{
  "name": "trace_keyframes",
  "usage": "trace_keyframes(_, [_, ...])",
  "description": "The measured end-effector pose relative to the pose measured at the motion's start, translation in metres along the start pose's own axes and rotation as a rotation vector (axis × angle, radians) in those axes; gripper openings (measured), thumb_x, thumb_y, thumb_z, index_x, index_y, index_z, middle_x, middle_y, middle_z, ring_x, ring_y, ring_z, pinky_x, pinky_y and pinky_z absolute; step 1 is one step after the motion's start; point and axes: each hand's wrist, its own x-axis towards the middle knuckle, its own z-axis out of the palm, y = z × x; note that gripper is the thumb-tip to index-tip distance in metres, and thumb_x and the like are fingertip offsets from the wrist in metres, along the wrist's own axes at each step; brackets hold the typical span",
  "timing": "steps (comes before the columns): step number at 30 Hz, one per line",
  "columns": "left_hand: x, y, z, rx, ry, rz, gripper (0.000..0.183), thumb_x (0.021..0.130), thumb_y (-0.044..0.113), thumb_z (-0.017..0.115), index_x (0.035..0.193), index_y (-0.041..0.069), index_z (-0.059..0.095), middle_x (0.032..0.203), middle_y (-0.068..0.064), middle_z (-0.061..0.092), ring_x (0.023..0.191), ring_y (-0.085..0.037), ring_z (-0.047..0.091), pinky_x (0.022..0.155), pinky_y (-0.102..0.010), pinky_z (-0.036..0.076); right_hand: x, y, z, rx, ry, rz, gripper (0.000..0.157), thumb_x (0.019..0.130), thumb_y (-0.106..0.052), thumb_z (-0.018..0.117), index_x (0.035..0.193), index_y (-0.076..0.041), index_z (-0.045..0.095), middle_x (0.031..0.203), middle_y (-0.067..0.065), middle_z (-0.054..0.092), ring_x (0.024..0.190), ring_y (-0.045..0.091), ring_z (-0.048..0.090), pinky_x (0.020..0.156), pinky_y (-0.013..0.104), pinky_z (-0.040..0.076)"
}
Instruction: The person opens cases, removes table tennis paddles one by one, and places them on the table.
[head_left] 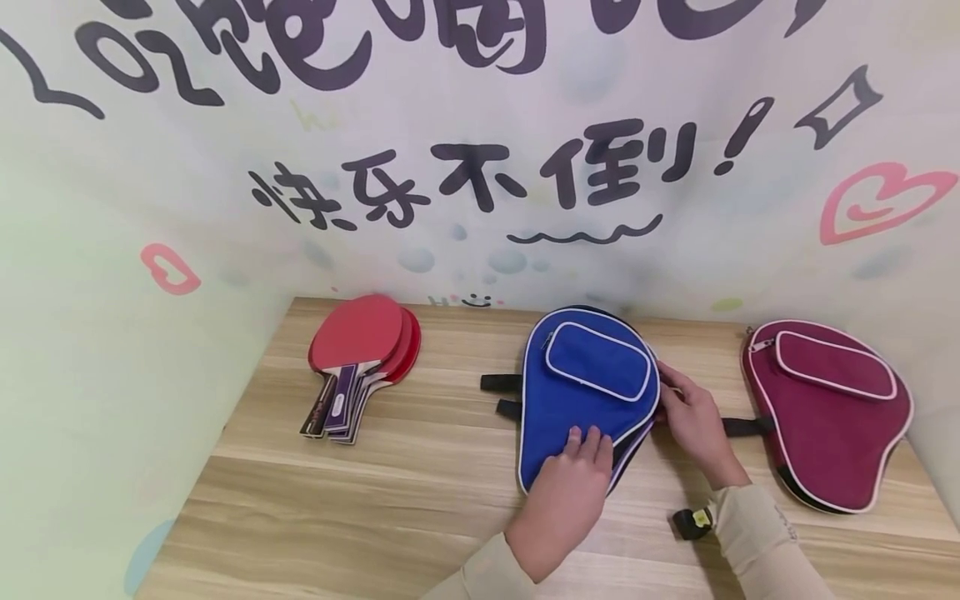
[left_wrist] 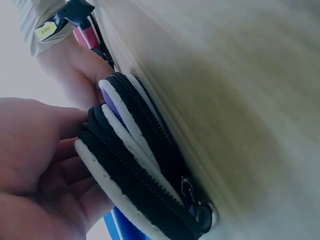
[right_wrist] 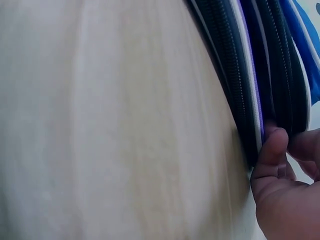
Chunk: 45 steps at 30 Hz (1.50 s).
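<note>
A blue table tennis bat case (head_left: 592, 354) with white piping lies atop a second, purple-edged case (right_wrist: 256, 80). Most of that lower case is hidden. My left hand (head_left: 568, 504) rests on the narrow lower part of the blue case, fingers extended across its front. In the left wrist view, the left hand (left_wrist: 45, 165) is beside the zipped edges of both cases. My right hand (head_left: 697, 425) is at the blue case's right edge. Seen from the right wrist, the right hand (right_wrist: 290, 185) pinches that edge between thumb and fingers, near the black zip.
Several red table tennis bats (head_left: 360, 342) lie stacked on the left of the wooden table (head_left: 337, 517). A maroon bat case (head_left: 832, 425) lies at the right, its black strap (head_left: 746, 427) reaching toward my right wrist. A printed wall (head_left: 465, 267) stands behind.
</note>
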Motion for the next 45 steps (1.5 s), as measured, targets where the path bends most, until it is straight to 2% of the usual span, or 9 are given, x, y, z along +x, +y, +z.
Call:
trace_keyframes(6, [0.0,0.002,0.002,0.022,-0.053,0.022,0.036,0.098,0.04,0.064,0.125,0.017,0.071,0.127,0.0,0.074,0.114,-0.019,0.073,0.072,-0.027,0.062,0.0,0.0,0.0,-0.035,0.011,0.008,0.05,0.109,-0.03,0.044,0.153,-0.007,0.045,0.142,0.025,0.058,0.076,-0.009,0.059,0.066,0.017,0.053])
trace_keyframes(13, [0.002,0.005,0.002,0.026,-0.062,0.019,0.035,0.097,0.037,0.064,0.125,0.017,0.072,0.126,-0.001,0.074,0.113,-0.019,0.073,0.072,-0.028,0.063,-0.001,-0.001,-0.001,-0.045,0.024,0.028,0.05,0.109,-0.031,0.044,0.153,-0.007,0.046,0.141,0.025,0.059,0.074,-0.007,0.059,0.065,0.017,0.052])
trace_keyframes(23, [0.01,0.006,-0.009,-0.128,-0.199,-0.093,0.032,0.093,0.044,0.07,0.113,0.02,0.073,0.121,0.003,0.074,0.111,-0.018,0.072,0.065,-0.036,0.061,-0.004,0.002,-0.006,0.028,-0.045,0.054,0.05,0.109,-0.031,0.044,0.155,-0.009,0.044,0.139,0.025,0.06,0.079,-0.004,0.065,0.071,0.021,0.058])
trace_keyframes(30, [0.031,0.002,-0.029,-0.226,-0.041,-0.179,0.017,0.091,0.036,0.072,0.098,0.021,0.073,0.094,0.007,0.073,0.081,-0.014,0.067,0.06,-0.03,0.053,-0.008,-0.005,-0.041,0.015,-0.067,0.0,0.049,0.107,-0.028,0.051,0.146,0.001,0.05,0.099,-0.021,0.068,0.079,0.002,0.071,0.07,0.025,0.061])
trace_keyframes(32, [0.04,0.004,-0.031,-0.342,-0.003,-0.181,0.016,0.093,0.032,0.069,0.106,0.022,0.072,0.102,0.008,0.072,0.088,-0.013,0.067,0.067,-0.028,0.055,-0.009,-0.005,-0.06,-0.002,-0.03,-0.029,0.047,0.107,-0.027,0.052,0.143,0.002,0.053,0.094,-0.031,0.066,0.078,0.001,0.071,0.068,0.025,0.059])
trace_keyframes(35, [0.054,0.013,-0.031,-0.669,-0.041,-0.21,0.023,0.096,0.029,0.065,0.117,0.024,0.071,0.111,0.011,0.069,0.1,-0.007,0.066,0.08,-0.02,0.053,-0.009,-0.004,-0.092,-0.008,0.043,-0.018,0.035,0.106,-0.027,0.053,0.136,-0.01,0.061,0.089,-0.034,0.066,0.075,-0.001,0.07,0.065,0.021,0.058])
trace_keyframes(40, [0.078,0.04,-0.025,-1.22,-0.22,-0.461,0.025,0.095,0.033,0.068,0.119,0.026,0.067,0.114,0.017,0.065,0.101,0.002,0.062,0.084,-0.013,0.048,-0.002,0.001,-0.141,-0.148,0.211,0.119,0.038,0.104,-0.034,0.052,0.133,-0.012,0.064,0.082,-0.041,0.058,0.073,-0.006,0.062,0.064,0.014,0.048])
trace_keyframes(43, [0.093,0.059,-0.02,-1.337,-0.288,-0.622,0.024,0.093,0.037,0.072,0.114,0.028,0.064,0.11,0.021,0.062,0.095,0.005,0.059,0.08,-0.017,0.048,0.003,0.0,-0.168,-0.331,0.246,0.205,0.06,0.103,-0.04,0.045,0.144,0.003,0.051,0.102,-0.007,0.074,0.1,0.021,0.064,0.076,0.027,0.046])
trace_keyframes(45, [0.101,0.073,-0.015,-1.34,-0.326,-0.697,0.025,0.09,0.039,0.074,0.111,0.03,0.063,0.107,0.022,0.061,0.092,0.004,0.057,0.079,-0.019,0.047,0.008,0.0,-0.184,-0.441,0.225,0.241,0.069,0.104,-0.043,0.041,0.148,0.01,0.042,0.126,0.023,0.067,0.117,0.043,0.055,0.086,0.042,0.046])
